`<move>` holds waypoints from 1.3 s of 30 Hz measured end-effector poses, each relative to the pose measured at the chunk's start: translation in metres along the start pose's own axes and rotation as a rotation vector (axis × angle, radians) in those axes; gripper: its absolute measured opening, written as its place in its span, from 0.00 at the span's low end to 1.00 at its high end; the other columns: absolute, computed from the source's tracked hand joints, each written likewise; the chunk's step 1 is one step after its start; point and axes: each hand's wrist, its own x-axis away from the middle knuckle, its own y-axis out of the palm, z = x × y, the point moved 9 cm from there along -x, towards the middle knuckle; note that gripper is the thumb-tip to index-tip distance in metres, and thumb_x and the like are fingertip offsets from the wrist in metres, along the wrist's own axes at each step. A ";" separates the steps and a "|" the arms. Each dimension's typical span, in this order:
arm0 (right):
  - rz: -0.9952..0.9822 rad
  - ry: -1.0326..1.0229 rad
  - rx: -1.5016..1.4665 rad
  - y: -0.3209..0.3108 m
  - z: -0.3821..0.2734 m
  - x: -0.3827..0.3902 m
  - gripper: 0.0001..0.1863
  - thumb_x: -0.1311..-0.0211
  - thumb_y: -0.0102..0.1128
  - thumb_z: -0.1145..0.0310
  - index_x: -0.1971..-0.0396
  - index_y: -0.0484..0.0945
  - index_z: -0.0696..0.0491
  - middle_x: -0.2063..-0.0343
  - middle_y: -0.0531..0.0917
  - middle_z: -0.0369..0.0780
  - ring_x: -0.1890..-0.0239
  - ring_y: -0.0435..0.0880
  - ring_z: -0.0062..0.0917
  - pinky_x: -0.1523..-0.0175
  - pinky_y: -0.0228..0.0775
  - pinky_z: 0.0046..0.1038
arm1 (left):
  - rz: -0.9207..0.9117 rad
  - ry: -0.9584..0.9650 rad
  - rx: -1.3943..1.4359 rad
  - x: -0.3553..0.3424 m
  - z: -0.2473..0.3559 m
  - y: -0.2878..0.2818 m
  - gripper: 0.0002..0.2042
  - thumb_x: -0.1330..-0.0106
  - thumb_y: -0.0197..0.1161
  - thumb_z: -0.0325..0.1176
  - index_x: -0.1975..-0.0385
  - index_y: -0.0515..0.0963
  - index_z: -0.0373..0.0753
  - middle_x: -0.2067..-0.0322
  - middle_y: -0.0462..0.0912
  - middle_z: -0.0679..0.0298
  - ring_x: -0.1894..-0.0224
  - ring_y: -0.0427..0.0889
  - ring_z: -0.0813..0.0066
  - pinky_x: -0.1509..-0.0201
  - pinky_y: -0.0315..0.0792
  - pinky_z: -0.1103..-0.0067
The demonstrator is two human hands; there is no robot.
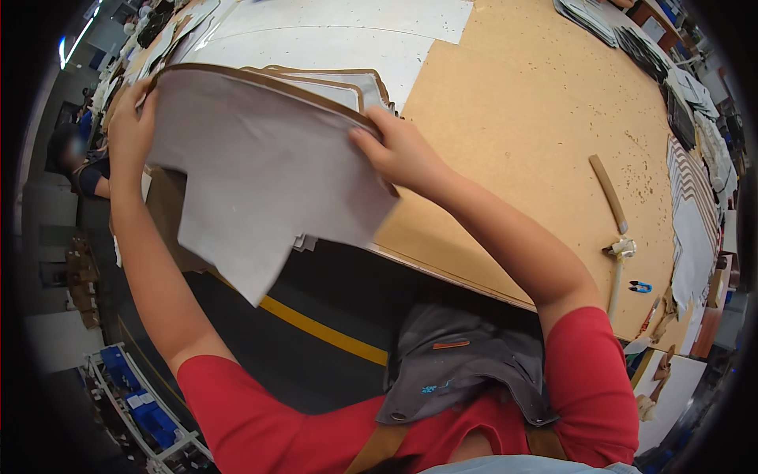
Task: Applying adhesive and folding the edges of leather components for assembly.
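Note:
A limp grey fabric panel [245, 150] with a brown-trimmed upper edge hangs between my hands, over the near edge of the worktable. My left hand [130, 118] pinches its upper left corner. At the right end of the brown trim, my right hand [399, 150] grips the panel with thumb and fingers. The panel's lower part dangles past the table edge in an uneven, notched outline. Behind it lie similar trimmed grey pieces [373, 85], partly hidden by the held panel.
The tan worktable [489, 150] carries white sheeting [332, 35] at the far left. On the right lie a brown strip [608, 193], blue thread snips [640, 287] and striped fabric [695, 186]. Dark piled pieces [643, 55] line the far right. A person [95, 170] is at the left.

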 end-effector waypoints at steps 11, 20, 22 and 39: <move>-0.201 0.025 0.686 0.053 0.062 -0.111 0.17 0.50 0.50 0.74 0.59 0.79 0.51 0.54 0.72 0.52 0.47 0.67 0.44 0.45 0.63 0.38 | -0.293 0.201 -0.177 0.070 0.078 0.173 0.24 0.38 0.55 0.43 0.44 0.65 0.42 0.42 0.65 0.55 0.41 0.64 0.58 0.38 0.56 0.62; -0.107 0.201 0.565 0.035 0.069 -0.126 0.20 0.50 0.60 0.58 0.56 0.79 0.47 0.53 0.75 0.46 0.49 0.67 0.43 0.44 0.63 0.36 | -0.488 -0.248 -0.146 0.124 -0.036 0.195 0.27 0.37 0.52 0.48 0.41 0.63 0.40 0.40 0.60 0.52 0.39 0.61 0.52 0.39 0.56 0.59; -0.135 0.222 0.580 0.036 0.071 -0.128 0.20 0.52 0.60 0.60 0.55 0.79 0.44 0.52 0.75 0.44 0.47 0.66 0.43 0.43 0.62 0.35 | -0.503 -0.270 -0.131 0.126 -0.041 0.197 0.28 0.37 0.52 0.49 0.41 0.62 0.41 0.39 0.59 0.53 0.39 0.60 0.52 0.40 0.57 0.59; 0.117 -1.006 0.851 0.026 -0.147 -0.005 0.09 0.52 0.52 0.76 0.69 0.77 0.56 0.63 0.76 0.38 0.59 0.77 0.27 0.56 0.71 0.27 | 0.143 0.008 0.034 0.057 0.010 0.046 0.34 0.44 0.63 0.35 0.39 0.55 0.40 0.41 0.59 0.50 0.40 0.60 0.49 0.39 0.57 0.62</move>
